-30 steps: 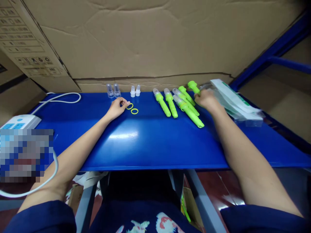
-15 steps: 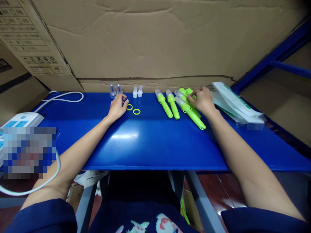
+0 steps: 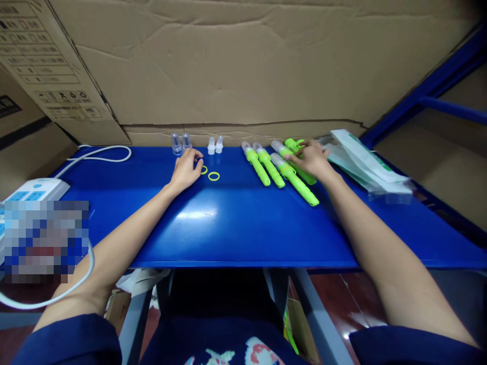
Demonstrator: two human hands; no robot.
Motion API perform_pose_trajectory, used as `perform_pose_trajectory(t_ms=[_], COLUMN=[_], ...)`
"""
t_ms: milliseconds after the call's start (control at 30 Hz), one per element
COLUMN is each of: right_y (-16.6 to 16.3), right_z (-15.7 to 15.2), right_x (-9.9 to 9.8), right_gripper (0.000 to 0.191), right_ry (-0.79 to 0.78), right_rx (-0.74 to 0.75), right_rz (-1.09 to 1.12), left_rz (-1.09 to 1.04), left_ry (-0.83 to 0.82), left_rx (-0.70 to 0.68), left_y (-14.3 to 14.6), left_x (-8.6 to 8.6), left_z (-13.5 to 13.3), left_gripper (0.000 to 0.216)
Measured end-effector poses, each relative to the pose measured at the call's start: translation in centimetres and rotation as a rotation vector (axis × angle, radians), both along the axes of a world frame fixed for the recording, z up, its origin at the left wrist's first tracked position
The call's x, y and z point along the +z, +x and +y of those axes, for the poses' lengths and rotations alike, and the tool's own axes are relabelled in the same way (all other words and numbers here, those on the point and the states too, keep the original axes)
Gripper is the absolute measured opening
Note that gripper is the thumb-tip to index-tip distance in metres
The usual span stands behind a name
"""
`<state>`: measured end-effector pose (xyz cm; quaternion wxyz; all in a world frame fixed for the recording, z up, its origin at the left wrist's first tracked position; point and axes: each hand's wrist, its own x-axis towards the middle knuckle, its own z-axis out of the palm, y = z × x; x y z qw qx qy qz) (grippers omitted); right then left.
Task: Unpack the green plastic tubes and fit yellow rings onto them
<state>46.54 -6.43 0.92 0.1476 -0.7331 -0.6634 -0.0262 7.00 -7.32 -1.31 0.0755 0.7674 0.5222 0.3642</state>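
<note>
We see two bare hands at work over a blue desk (image 3: 236, 228). The left hand (image 3: 186, 171) lies left of centre, its fingers loosely bent and the thumb apart from them, with nothing visible between. Just right of its fingertips is a yellow ring (image 3: 207, 170), partly hidden by the hand; we cannot tell whether they touch. A second yellow ring (image 3: 213, 180) lies flat beside it, a little nearer to us.

The right hand (image 3: 314, 161) is bent over the far right group of green sticks, its thumb and fingers at the upper ends of those pieces. We cannot tell whether it pinches one or only rests there. Left of it, two green sticks (image 3: 269, 165) with clear caps lie side by side, slanting toward us; another capped green stick (image 3: 300, 186) lies nearest, and one more is partly covered by the hand. Bright green heads (image 3: 292, 144) show at the far side.

Along the far edge we find two clear caps (image 3: 175, 144) standing behind the left hand, and two white nozzles (image 3: 211, 146) upright to their right. Clear plastic bags (image 3: 365, 165) lie at far right, and a white power strip (image 3: 49, 188) at left.
</note>
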Motion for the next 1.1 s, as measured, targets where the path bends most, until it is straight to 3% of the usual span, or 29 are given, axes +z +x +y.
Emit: perform_pose_trajectory(t_ms=[167,367,500,700,933,1100], right_y=[-2.4,-9.7,-11.8,-11.5,-11.4,-11.0], right_z=[-1.6,-5.9,-7.6,-7.2,-6.5,-6.3], right_x=[1.6,1.2,0.5,1.2,0.9,0.6], right_gripper=[0.045,0.035,0.034,0.035,0.035,0.029], right_ry=[0.233,0.175,0.153,0.318,0.788,0.809], right_rx=[0.146,0.554,0.773,0.839,0.967,0.791], right_rz=[0.071,0.078,0.088,-0.189,-0.377,-0.397], left_rz=[0.129,0.354,0.488,0.460,-0.170,-0.442], left_ry=[0.125,0.391,0.363,0.046,-0.722,-1.004], left_rx=[-0.095,-0.244,-0.314,-0.295,-0.617,-0.614], left_y=[1.6,4.6,4.6,3.8,3.5,2.9], left_x=[1.4,2.6,2.9,4.0,5.2,5.5], left_z=[-2.0,-5.1,-4.9,-4.3,-4.9,-4.5], left_gripper=[0.024,0.052,0.046,0.049,0.052,0.046])
